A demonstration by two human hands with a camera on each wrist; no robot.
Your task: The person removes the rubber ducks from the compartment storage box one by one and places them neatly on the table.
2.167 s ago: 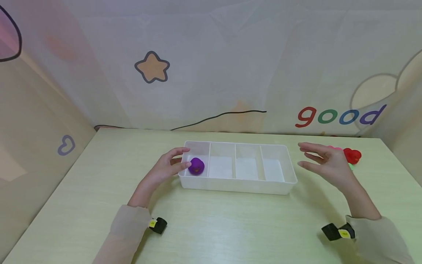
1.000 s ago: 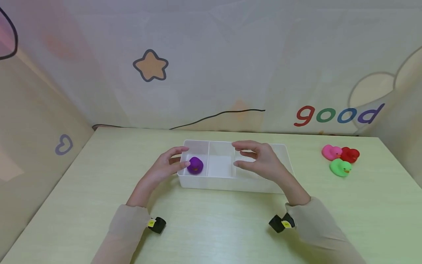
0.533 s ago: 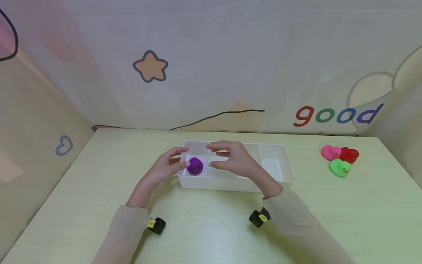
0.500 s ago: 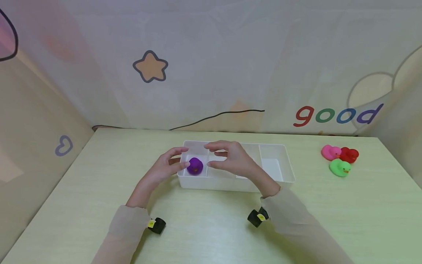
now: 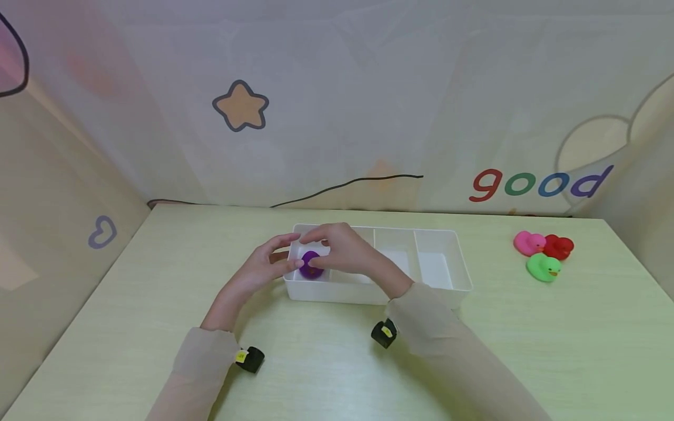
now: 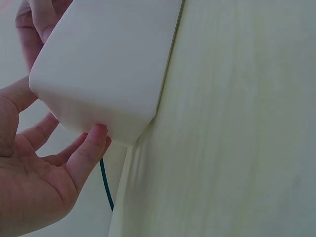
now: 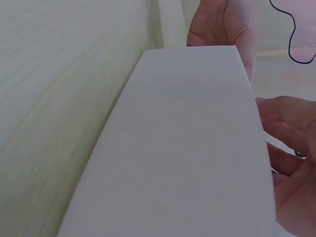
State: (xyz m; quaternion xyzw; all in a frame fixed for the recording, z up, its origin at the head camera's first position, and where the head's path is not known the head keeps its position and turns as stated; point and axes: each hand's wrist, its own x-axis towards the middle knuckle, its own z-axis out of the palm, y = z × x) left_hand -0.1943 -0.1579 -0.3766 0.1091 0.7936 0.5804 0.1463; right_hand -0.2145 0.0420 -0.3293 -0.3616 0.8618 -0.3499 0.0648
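Observation:
A white box (image 5: 337,293) split into a row of compartments stands on the table. My left hand (image 5: 263,260) grips its left end, thumb and fingertips at the rim; in the left wrist view the fingers of that hand (image 6: 54,180) press the end wall. A purple rubber duck (image 5: 312,273) sits in the leftmost compartment, partly covered by fingers. Over that compartment my right hand (image 5: 344,250) reaches down, thumb and fingers spread about the duck; whether they touch it I cannot tell. In the right wrist view the box wall (image 7: 173,148) hides the duck.
Pink (image 5: 528,242), red (image 5: 559,247) and green (image 5: 543,268) rubber ducks huddle on the right of the table (image 5: 326,362). A printed cloth (image 5: 337,117) hangs behind the table's far edge.
My right hand has travelled left from near the loose ducks, across the box, to the purple duck. The left hand stays on the box's left end.

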